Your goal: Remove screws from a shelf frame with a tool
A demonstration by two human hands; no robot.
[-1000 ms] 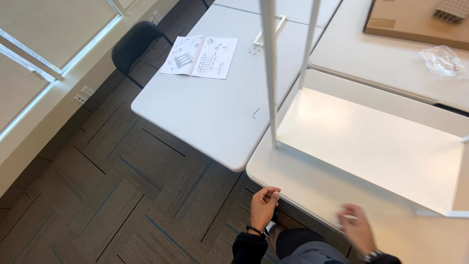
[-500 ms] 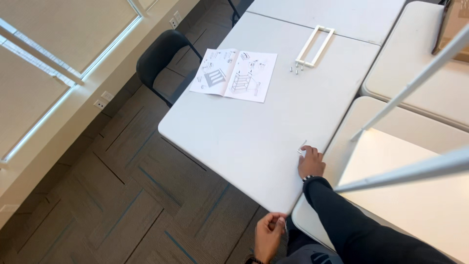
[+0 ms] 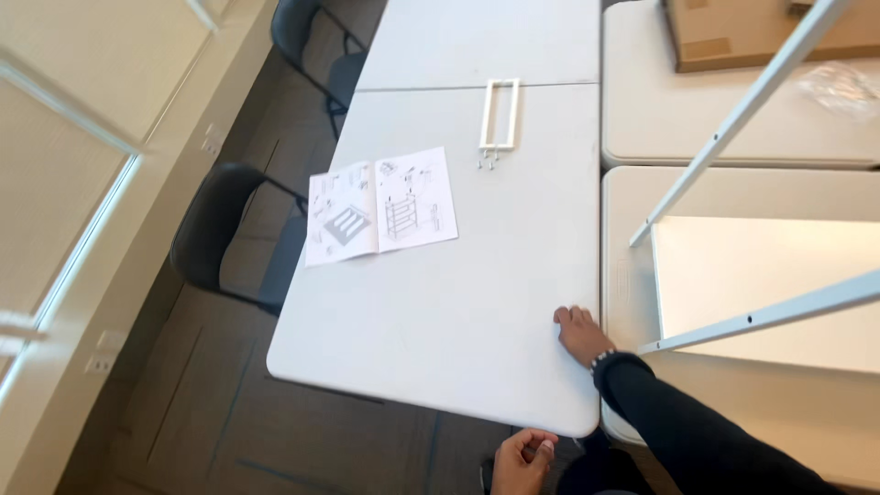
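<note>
My right hand (image 3: 581, 335) lies palm down on the grey folding table (image 3: 431, 330), close to its right edge, fingers spread; nothing shows under it. Its black sleeve runs back to the lower right. My left hand (image 3: 522, 458) hangs below the table's near edge with fingers curled in, and I see nothing in it. An open instruction booklet (image 3: 380, 206) with line drawings lies further up the same table. Beyond it are a white rectangular metal frame (image 3: 500, 112) and a few small screws (image 3: 486, 163).
On the adjoining table to the right lies a white shelf panel (image 3: 761, 284) with two white metal rails (image 3: 779, 312) rising from it. A cardboard box (image 3: 761, 32) and a plastic bag (image 3: 839, 87) sit at the back right. Two black chairs (image 3: 220, 229) stand left of the table, by the window wall.
My view has swung left and up the grey table. My right hand went from the near edge of the shelf table onto the grey table. My left hand stays low by the edge.
</note>
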